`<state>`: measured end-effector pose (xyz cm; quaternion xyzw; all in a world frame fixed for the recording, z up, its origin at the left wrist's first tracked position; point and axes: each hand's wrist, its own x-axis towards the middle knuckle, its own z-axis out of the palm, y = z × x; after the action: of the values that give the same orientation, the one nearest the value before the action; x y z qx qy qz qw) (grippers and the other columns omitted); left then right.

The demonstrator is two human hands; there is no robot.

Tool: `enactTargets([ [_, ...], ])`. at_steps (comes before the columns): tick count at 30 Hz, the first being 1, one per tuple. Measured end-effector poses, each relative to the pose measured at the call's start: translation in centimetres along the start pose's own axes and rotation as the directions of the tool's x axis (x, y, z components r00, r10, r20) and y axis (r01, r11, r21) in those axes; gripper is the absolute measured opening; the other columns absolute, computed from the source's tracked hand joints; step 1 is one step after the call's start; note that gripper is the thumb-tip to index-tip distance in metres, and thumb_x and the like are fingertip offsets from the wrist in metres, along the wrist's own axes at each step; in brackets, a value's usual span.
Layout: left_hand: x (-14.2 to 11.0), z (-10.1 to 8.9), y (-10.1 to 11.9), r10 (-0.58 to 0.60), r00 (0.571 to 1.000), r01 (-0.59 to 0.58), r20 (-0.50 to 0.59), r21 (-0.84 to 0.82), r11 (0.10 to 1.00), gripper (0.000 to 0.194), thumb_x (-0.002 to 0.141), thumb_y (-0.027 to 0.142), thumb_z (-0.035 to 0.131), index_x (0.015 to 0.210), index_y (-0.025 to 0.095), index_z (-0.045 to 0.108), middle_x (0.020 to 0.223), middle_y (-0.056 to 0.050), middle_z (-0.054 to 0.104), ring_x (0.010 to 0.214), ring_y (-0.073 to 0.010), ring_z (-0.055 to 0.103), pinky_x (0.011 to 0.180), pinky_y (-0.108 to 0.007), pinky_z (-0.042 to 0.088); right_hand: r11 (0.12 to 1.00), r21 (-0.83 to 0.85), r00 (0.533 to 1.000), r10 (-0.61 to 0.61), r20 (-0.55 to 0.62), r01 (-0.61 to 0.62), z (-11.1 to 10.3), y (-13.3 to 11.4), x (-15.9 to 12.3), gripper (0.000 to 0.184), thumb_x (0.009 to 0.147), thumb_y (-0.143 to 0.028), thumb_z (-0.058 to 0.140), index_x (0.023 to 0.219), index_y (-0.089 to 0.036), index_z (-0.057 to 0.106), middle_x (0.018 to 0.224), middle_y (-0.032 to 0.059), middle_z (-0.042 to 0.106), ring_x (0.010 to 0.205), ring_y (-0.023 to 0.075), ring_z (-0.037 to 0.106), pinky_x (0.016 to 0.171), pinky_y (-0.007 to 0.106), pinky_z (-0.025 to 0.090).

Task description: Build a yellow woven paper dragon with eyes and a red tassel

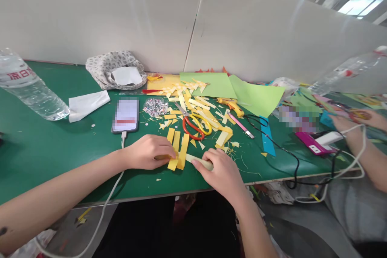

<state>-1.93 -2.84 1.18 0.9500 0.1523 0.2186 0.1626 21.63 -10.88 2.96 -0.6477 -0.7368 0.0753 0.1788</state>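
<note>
Several yellow paper strips (pixel 182 151) stand side by side near the table's front edge, with a pale yellow strip (pixel 193 159) running crosswise at them. My left hand (pixel 150 152) is closed, its fingertips pressing the leftmost yellow strips. On the other side, my right hand (pixel 222 169) grips the outer end of the pale strip between thumb and fingers. Where that strip passes over or under the yellow ones I cannot tell. Just beyond lie scissors (pixel 195 127) with red and yellow handles, among yellow paper scraps (pixel 208 109).
A phone (pixel 125 115) on a white cable lies left. Behind are a dish of sequins (pixel 155 107), green sheets (pixel 208 84) and a yellow glue gun (pixel 231 106). A pink cutter (pixel 240 125) and blue strip (pixel 267 137) lie right, near a co-worker's hands (pixel 344 127). A bottle (pixel 30 84) leans left.
</note>
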Motion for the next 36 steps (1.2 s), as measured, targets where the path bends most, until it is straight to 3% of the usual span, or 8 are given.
enactTargets([
  [4,0.0,0.0,0.0,0.021,1.000,-0.021,-0.009,0.030,0.999,0.017,0.088,0.020,0.047,0.093,0.020,0.063,0.089,-0.005,0.070,0.081,-0.0165,0.063,0.069,-0.027,0.046,0.920,0.391,0.995,-0.013,0.099,-0.027,-1.0,-1.0,0.1,0.047,0.090,-0.055,0.035,0.064,-0.020,0.051,0.066,0.0003,0.055,0.065,0.0144,0.053,0.059,0.026,0.040],
  [7,0.1,-0.2,0.2,0.070,0.997,-0.067,-0.024,0.097,0.993,0.017,0.089,0.020,0.046,0.094,0.020,0.062,0.088,-0.005,0.070,0.079,-0.0161,0.063,0.068,-0.027,0.046,0.805,0.586,0.990,-0.136,0.033,0.091,-0.6,-1.7,0.2,0.052,0.092,-0.056,0.023,0.092,-0.020,0.061,0.091,0.0050,0.064,0.086,0.0180,0.059,0.075,0.029,0.046],
  [11,0.0,-0.5,0.6,0.193,0.981,-0.181,-0.016,0.283,0.942,0.017,0.090,0.017,0.043,0.095,0.019,0.059,0.080,-0.003,0.068,0.072,-0.0151,0.061,0.060,-0.026,0.042,0.832,0.508,0.970,-0.242,-0.027,0.222,1.1,-2.4,0.4,0.053,0.093,-0.053,0.021,0.107,-0.023,0.062,0.111,0.0051,0.064,0.107,0.0198,0.054,0.095,0.035,0.039],
  [16,-0.1,-0.5,0.7,0.228,0.973,-0.198,-0.028,0.398,0.896,0.018,0.091,0.020,0.040,0.092,0.019,0.057,0.070,-0.002,0.061,0.065,-0.0137,0.057,0.056,-0.026,0.040,0.887,0.346,0.951,-0.306,-0.052,0.304,2.0,-2.6,0.1,0.052,0.095,-0.047,0.021,0.105,-0.022,0.066,0.107,0.0047,0.067,0.100,0.0202,0.055,0.087,0.039,0.042],
  [24,0.1,-0.3,0.2,0.040,0.998,-0.027,-0.056,0.205,0.978,0.015,0.085,0.024,0.050,0.089,0.019,0.064,0.082,-0.004,0.068,0.077,-0.0168,0.061,0.067,-0.028,0.047,0.879,0.383,0.957,-0.288,-0.044,0.282,1.7,-2.5,0.4,0.048,0.096,-0.043,0.023,0.110,-0.024,0.064,0.107,0.0029,0.067,0.099,0.0200,0.053,0.085,0.038,0.041],
  [29,0.1,-0.2,0.1,0.090,0.995,-0.077,-0.042,0.250,0.965,0.019,0.088,0.023,0.046,0.085,0.019,0.065,0.077,-0.003,0.069,0.074,-0.0164,0.062,0.065,-0.028,0.047,0.935,0.227,0.962,-0.272,-0.028,0.271,1.5,-2.8,2.2,0.049,0.096,-0.042,0.021,0.124,-0.021,0.056,0.093,0.0068,0.067,0.093,0.0198,0.057,0.081,0.036,0.043],
  [32,0.1,-0.2,0.2,0.111,0.993,-0.094,-0.045,0.286,0.954,0.021,0.089,0.024,0.045,0.086,0.020,0.065,0.075,-0.003,0.069,0.072,-0.0157,0.062,0.063,-0.027,0.047,0.949,0.086,0.948,-0.293,-0.124,0.305,1.2,-3.1,2.6,0.049,0.095,-0.042,0.025,0.132,-0.018,0.047,0.100,0.0097,0.066,0.101,0.0228,0.054,0.084,0.038,0.042],
  [36,0.1,-0.3,0.2,0.122,0.991,-0.103,-0.049,0.290,0.952,0.021,0.090,0.024,0.044,0.088,0.020,0.065,0.079,-0.003,0.070,0.074,-0.0158,0.063,0.065,-0.028,0.047,0.934,0.186,0.945,-0.270,-0.186,0.304,1.2,-3.0,2.5,0.039,0.096,-0.032,0.029,0.127,-0.022,0.051,0.105,0.0063,0.066,0.100,0.0193,0.056,0.086,0.036,0.043],
])
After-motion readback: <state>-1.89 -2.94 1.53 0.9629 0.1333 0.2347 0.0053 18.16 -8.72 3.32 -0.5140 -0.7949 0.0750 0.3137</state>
